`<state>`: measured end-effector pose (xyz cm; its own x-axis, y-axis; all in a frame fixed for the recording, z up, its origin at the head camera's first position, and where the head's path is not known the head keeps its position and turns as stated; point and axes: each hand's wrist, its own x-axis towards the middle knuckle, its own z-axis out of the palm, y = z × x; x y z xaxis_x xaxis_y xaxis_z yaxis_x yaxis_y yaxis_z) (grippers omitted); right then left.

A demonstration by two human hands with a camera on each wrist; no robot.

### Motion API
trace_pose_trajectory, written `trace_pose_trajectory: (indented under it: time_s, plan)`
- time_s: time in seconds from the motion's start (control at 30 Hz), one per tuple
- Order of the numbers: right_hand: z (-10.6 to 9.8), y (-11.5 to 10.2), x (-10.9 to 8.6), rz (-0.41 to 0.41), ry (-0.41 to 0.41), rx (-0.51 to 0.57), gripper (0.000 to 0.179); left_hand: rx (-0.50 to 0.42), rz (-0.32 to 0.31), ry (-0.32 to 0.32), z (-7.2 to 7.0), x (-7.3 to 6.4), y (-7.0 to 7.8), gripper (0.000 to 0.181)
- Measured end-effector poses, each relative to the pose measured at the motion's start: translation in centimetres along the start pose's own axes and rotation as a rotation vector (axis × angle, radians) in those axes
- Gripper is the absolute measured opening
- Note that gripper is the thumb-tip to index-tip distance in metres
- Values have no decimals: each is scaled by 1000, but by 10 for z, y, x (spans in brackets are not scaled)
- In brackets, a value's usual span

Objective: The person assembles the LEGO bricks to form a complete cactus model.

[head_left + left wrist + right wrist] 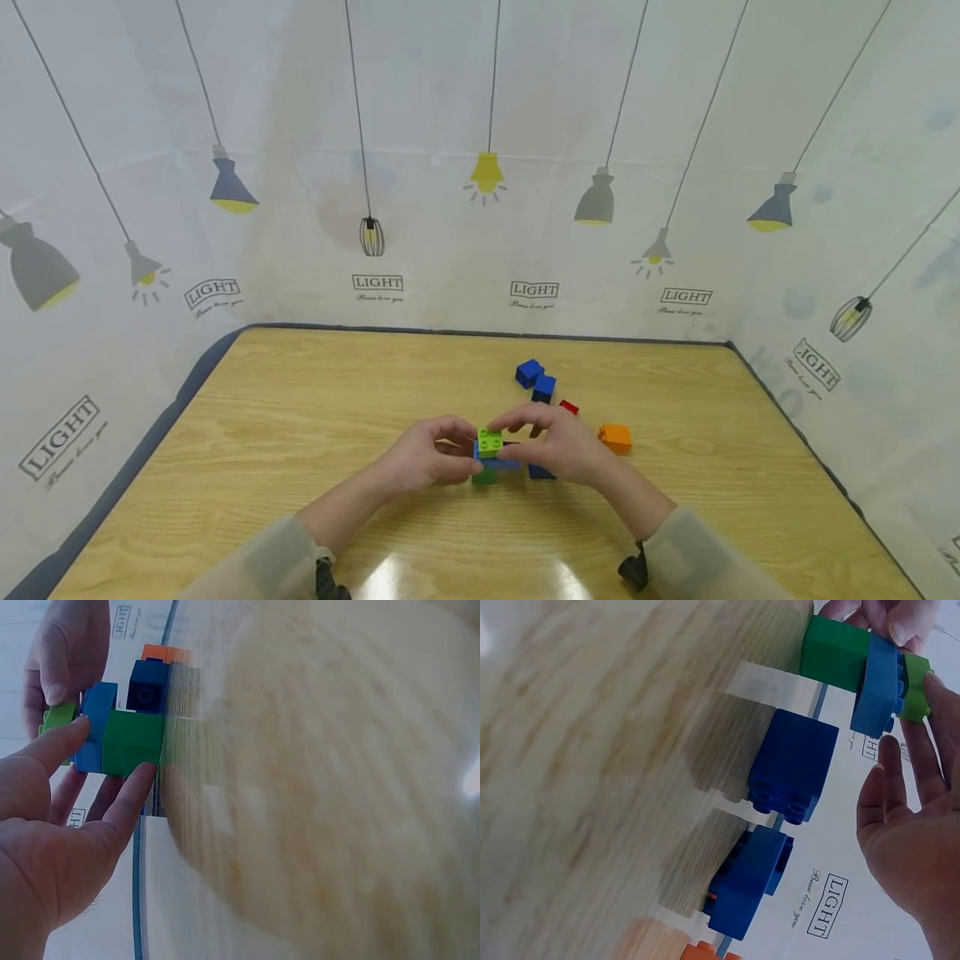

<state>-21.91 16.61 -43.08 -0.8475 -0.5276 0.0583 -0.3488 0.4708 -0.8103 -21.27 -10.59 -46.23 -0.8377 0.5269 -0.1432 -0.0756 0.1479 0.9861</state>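
Lime brick tops a three-brick stack, which stands upright about midway between the left and right edges of the table. Beneath it lies the light blue brick, longer than its neighbours and overhanging toward the right; the green brick forms the base. Whether the lime brick sits fully down on the studs cannot be told, nor whether the base touches the wood. The right hand pinches the lime brick between thumb and finger, its other fingers apart. The left hand holds the light blue brick, thumb against it and fingers behind the stack; one finger reaches the lower corner of the green brick. Just right of the stack, partly covered by the right hand in the head view, rests a dark blue brick. Two blue bricks lie close together toward the far edge. Nearer, a red brick shows in part beyond the right hand, and an orange brick lies toward the right edge. White cloth, printed with hanging lamps and the word LIGHT, rises behind the far edge.
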Motion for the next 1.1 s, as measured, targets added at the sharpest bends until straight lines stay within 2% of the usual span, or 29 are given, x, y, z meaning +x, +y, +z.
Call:
trace_pose_trajectory:
  time_s: [0.5,1.1]
  plan:
    - [6,-1,1,8,-29,-42,28,1,17,-8,1,1,-5,41]
    - [7,-5,3,-19,-18,-90,27,72,40,20,2,1,-3,36]
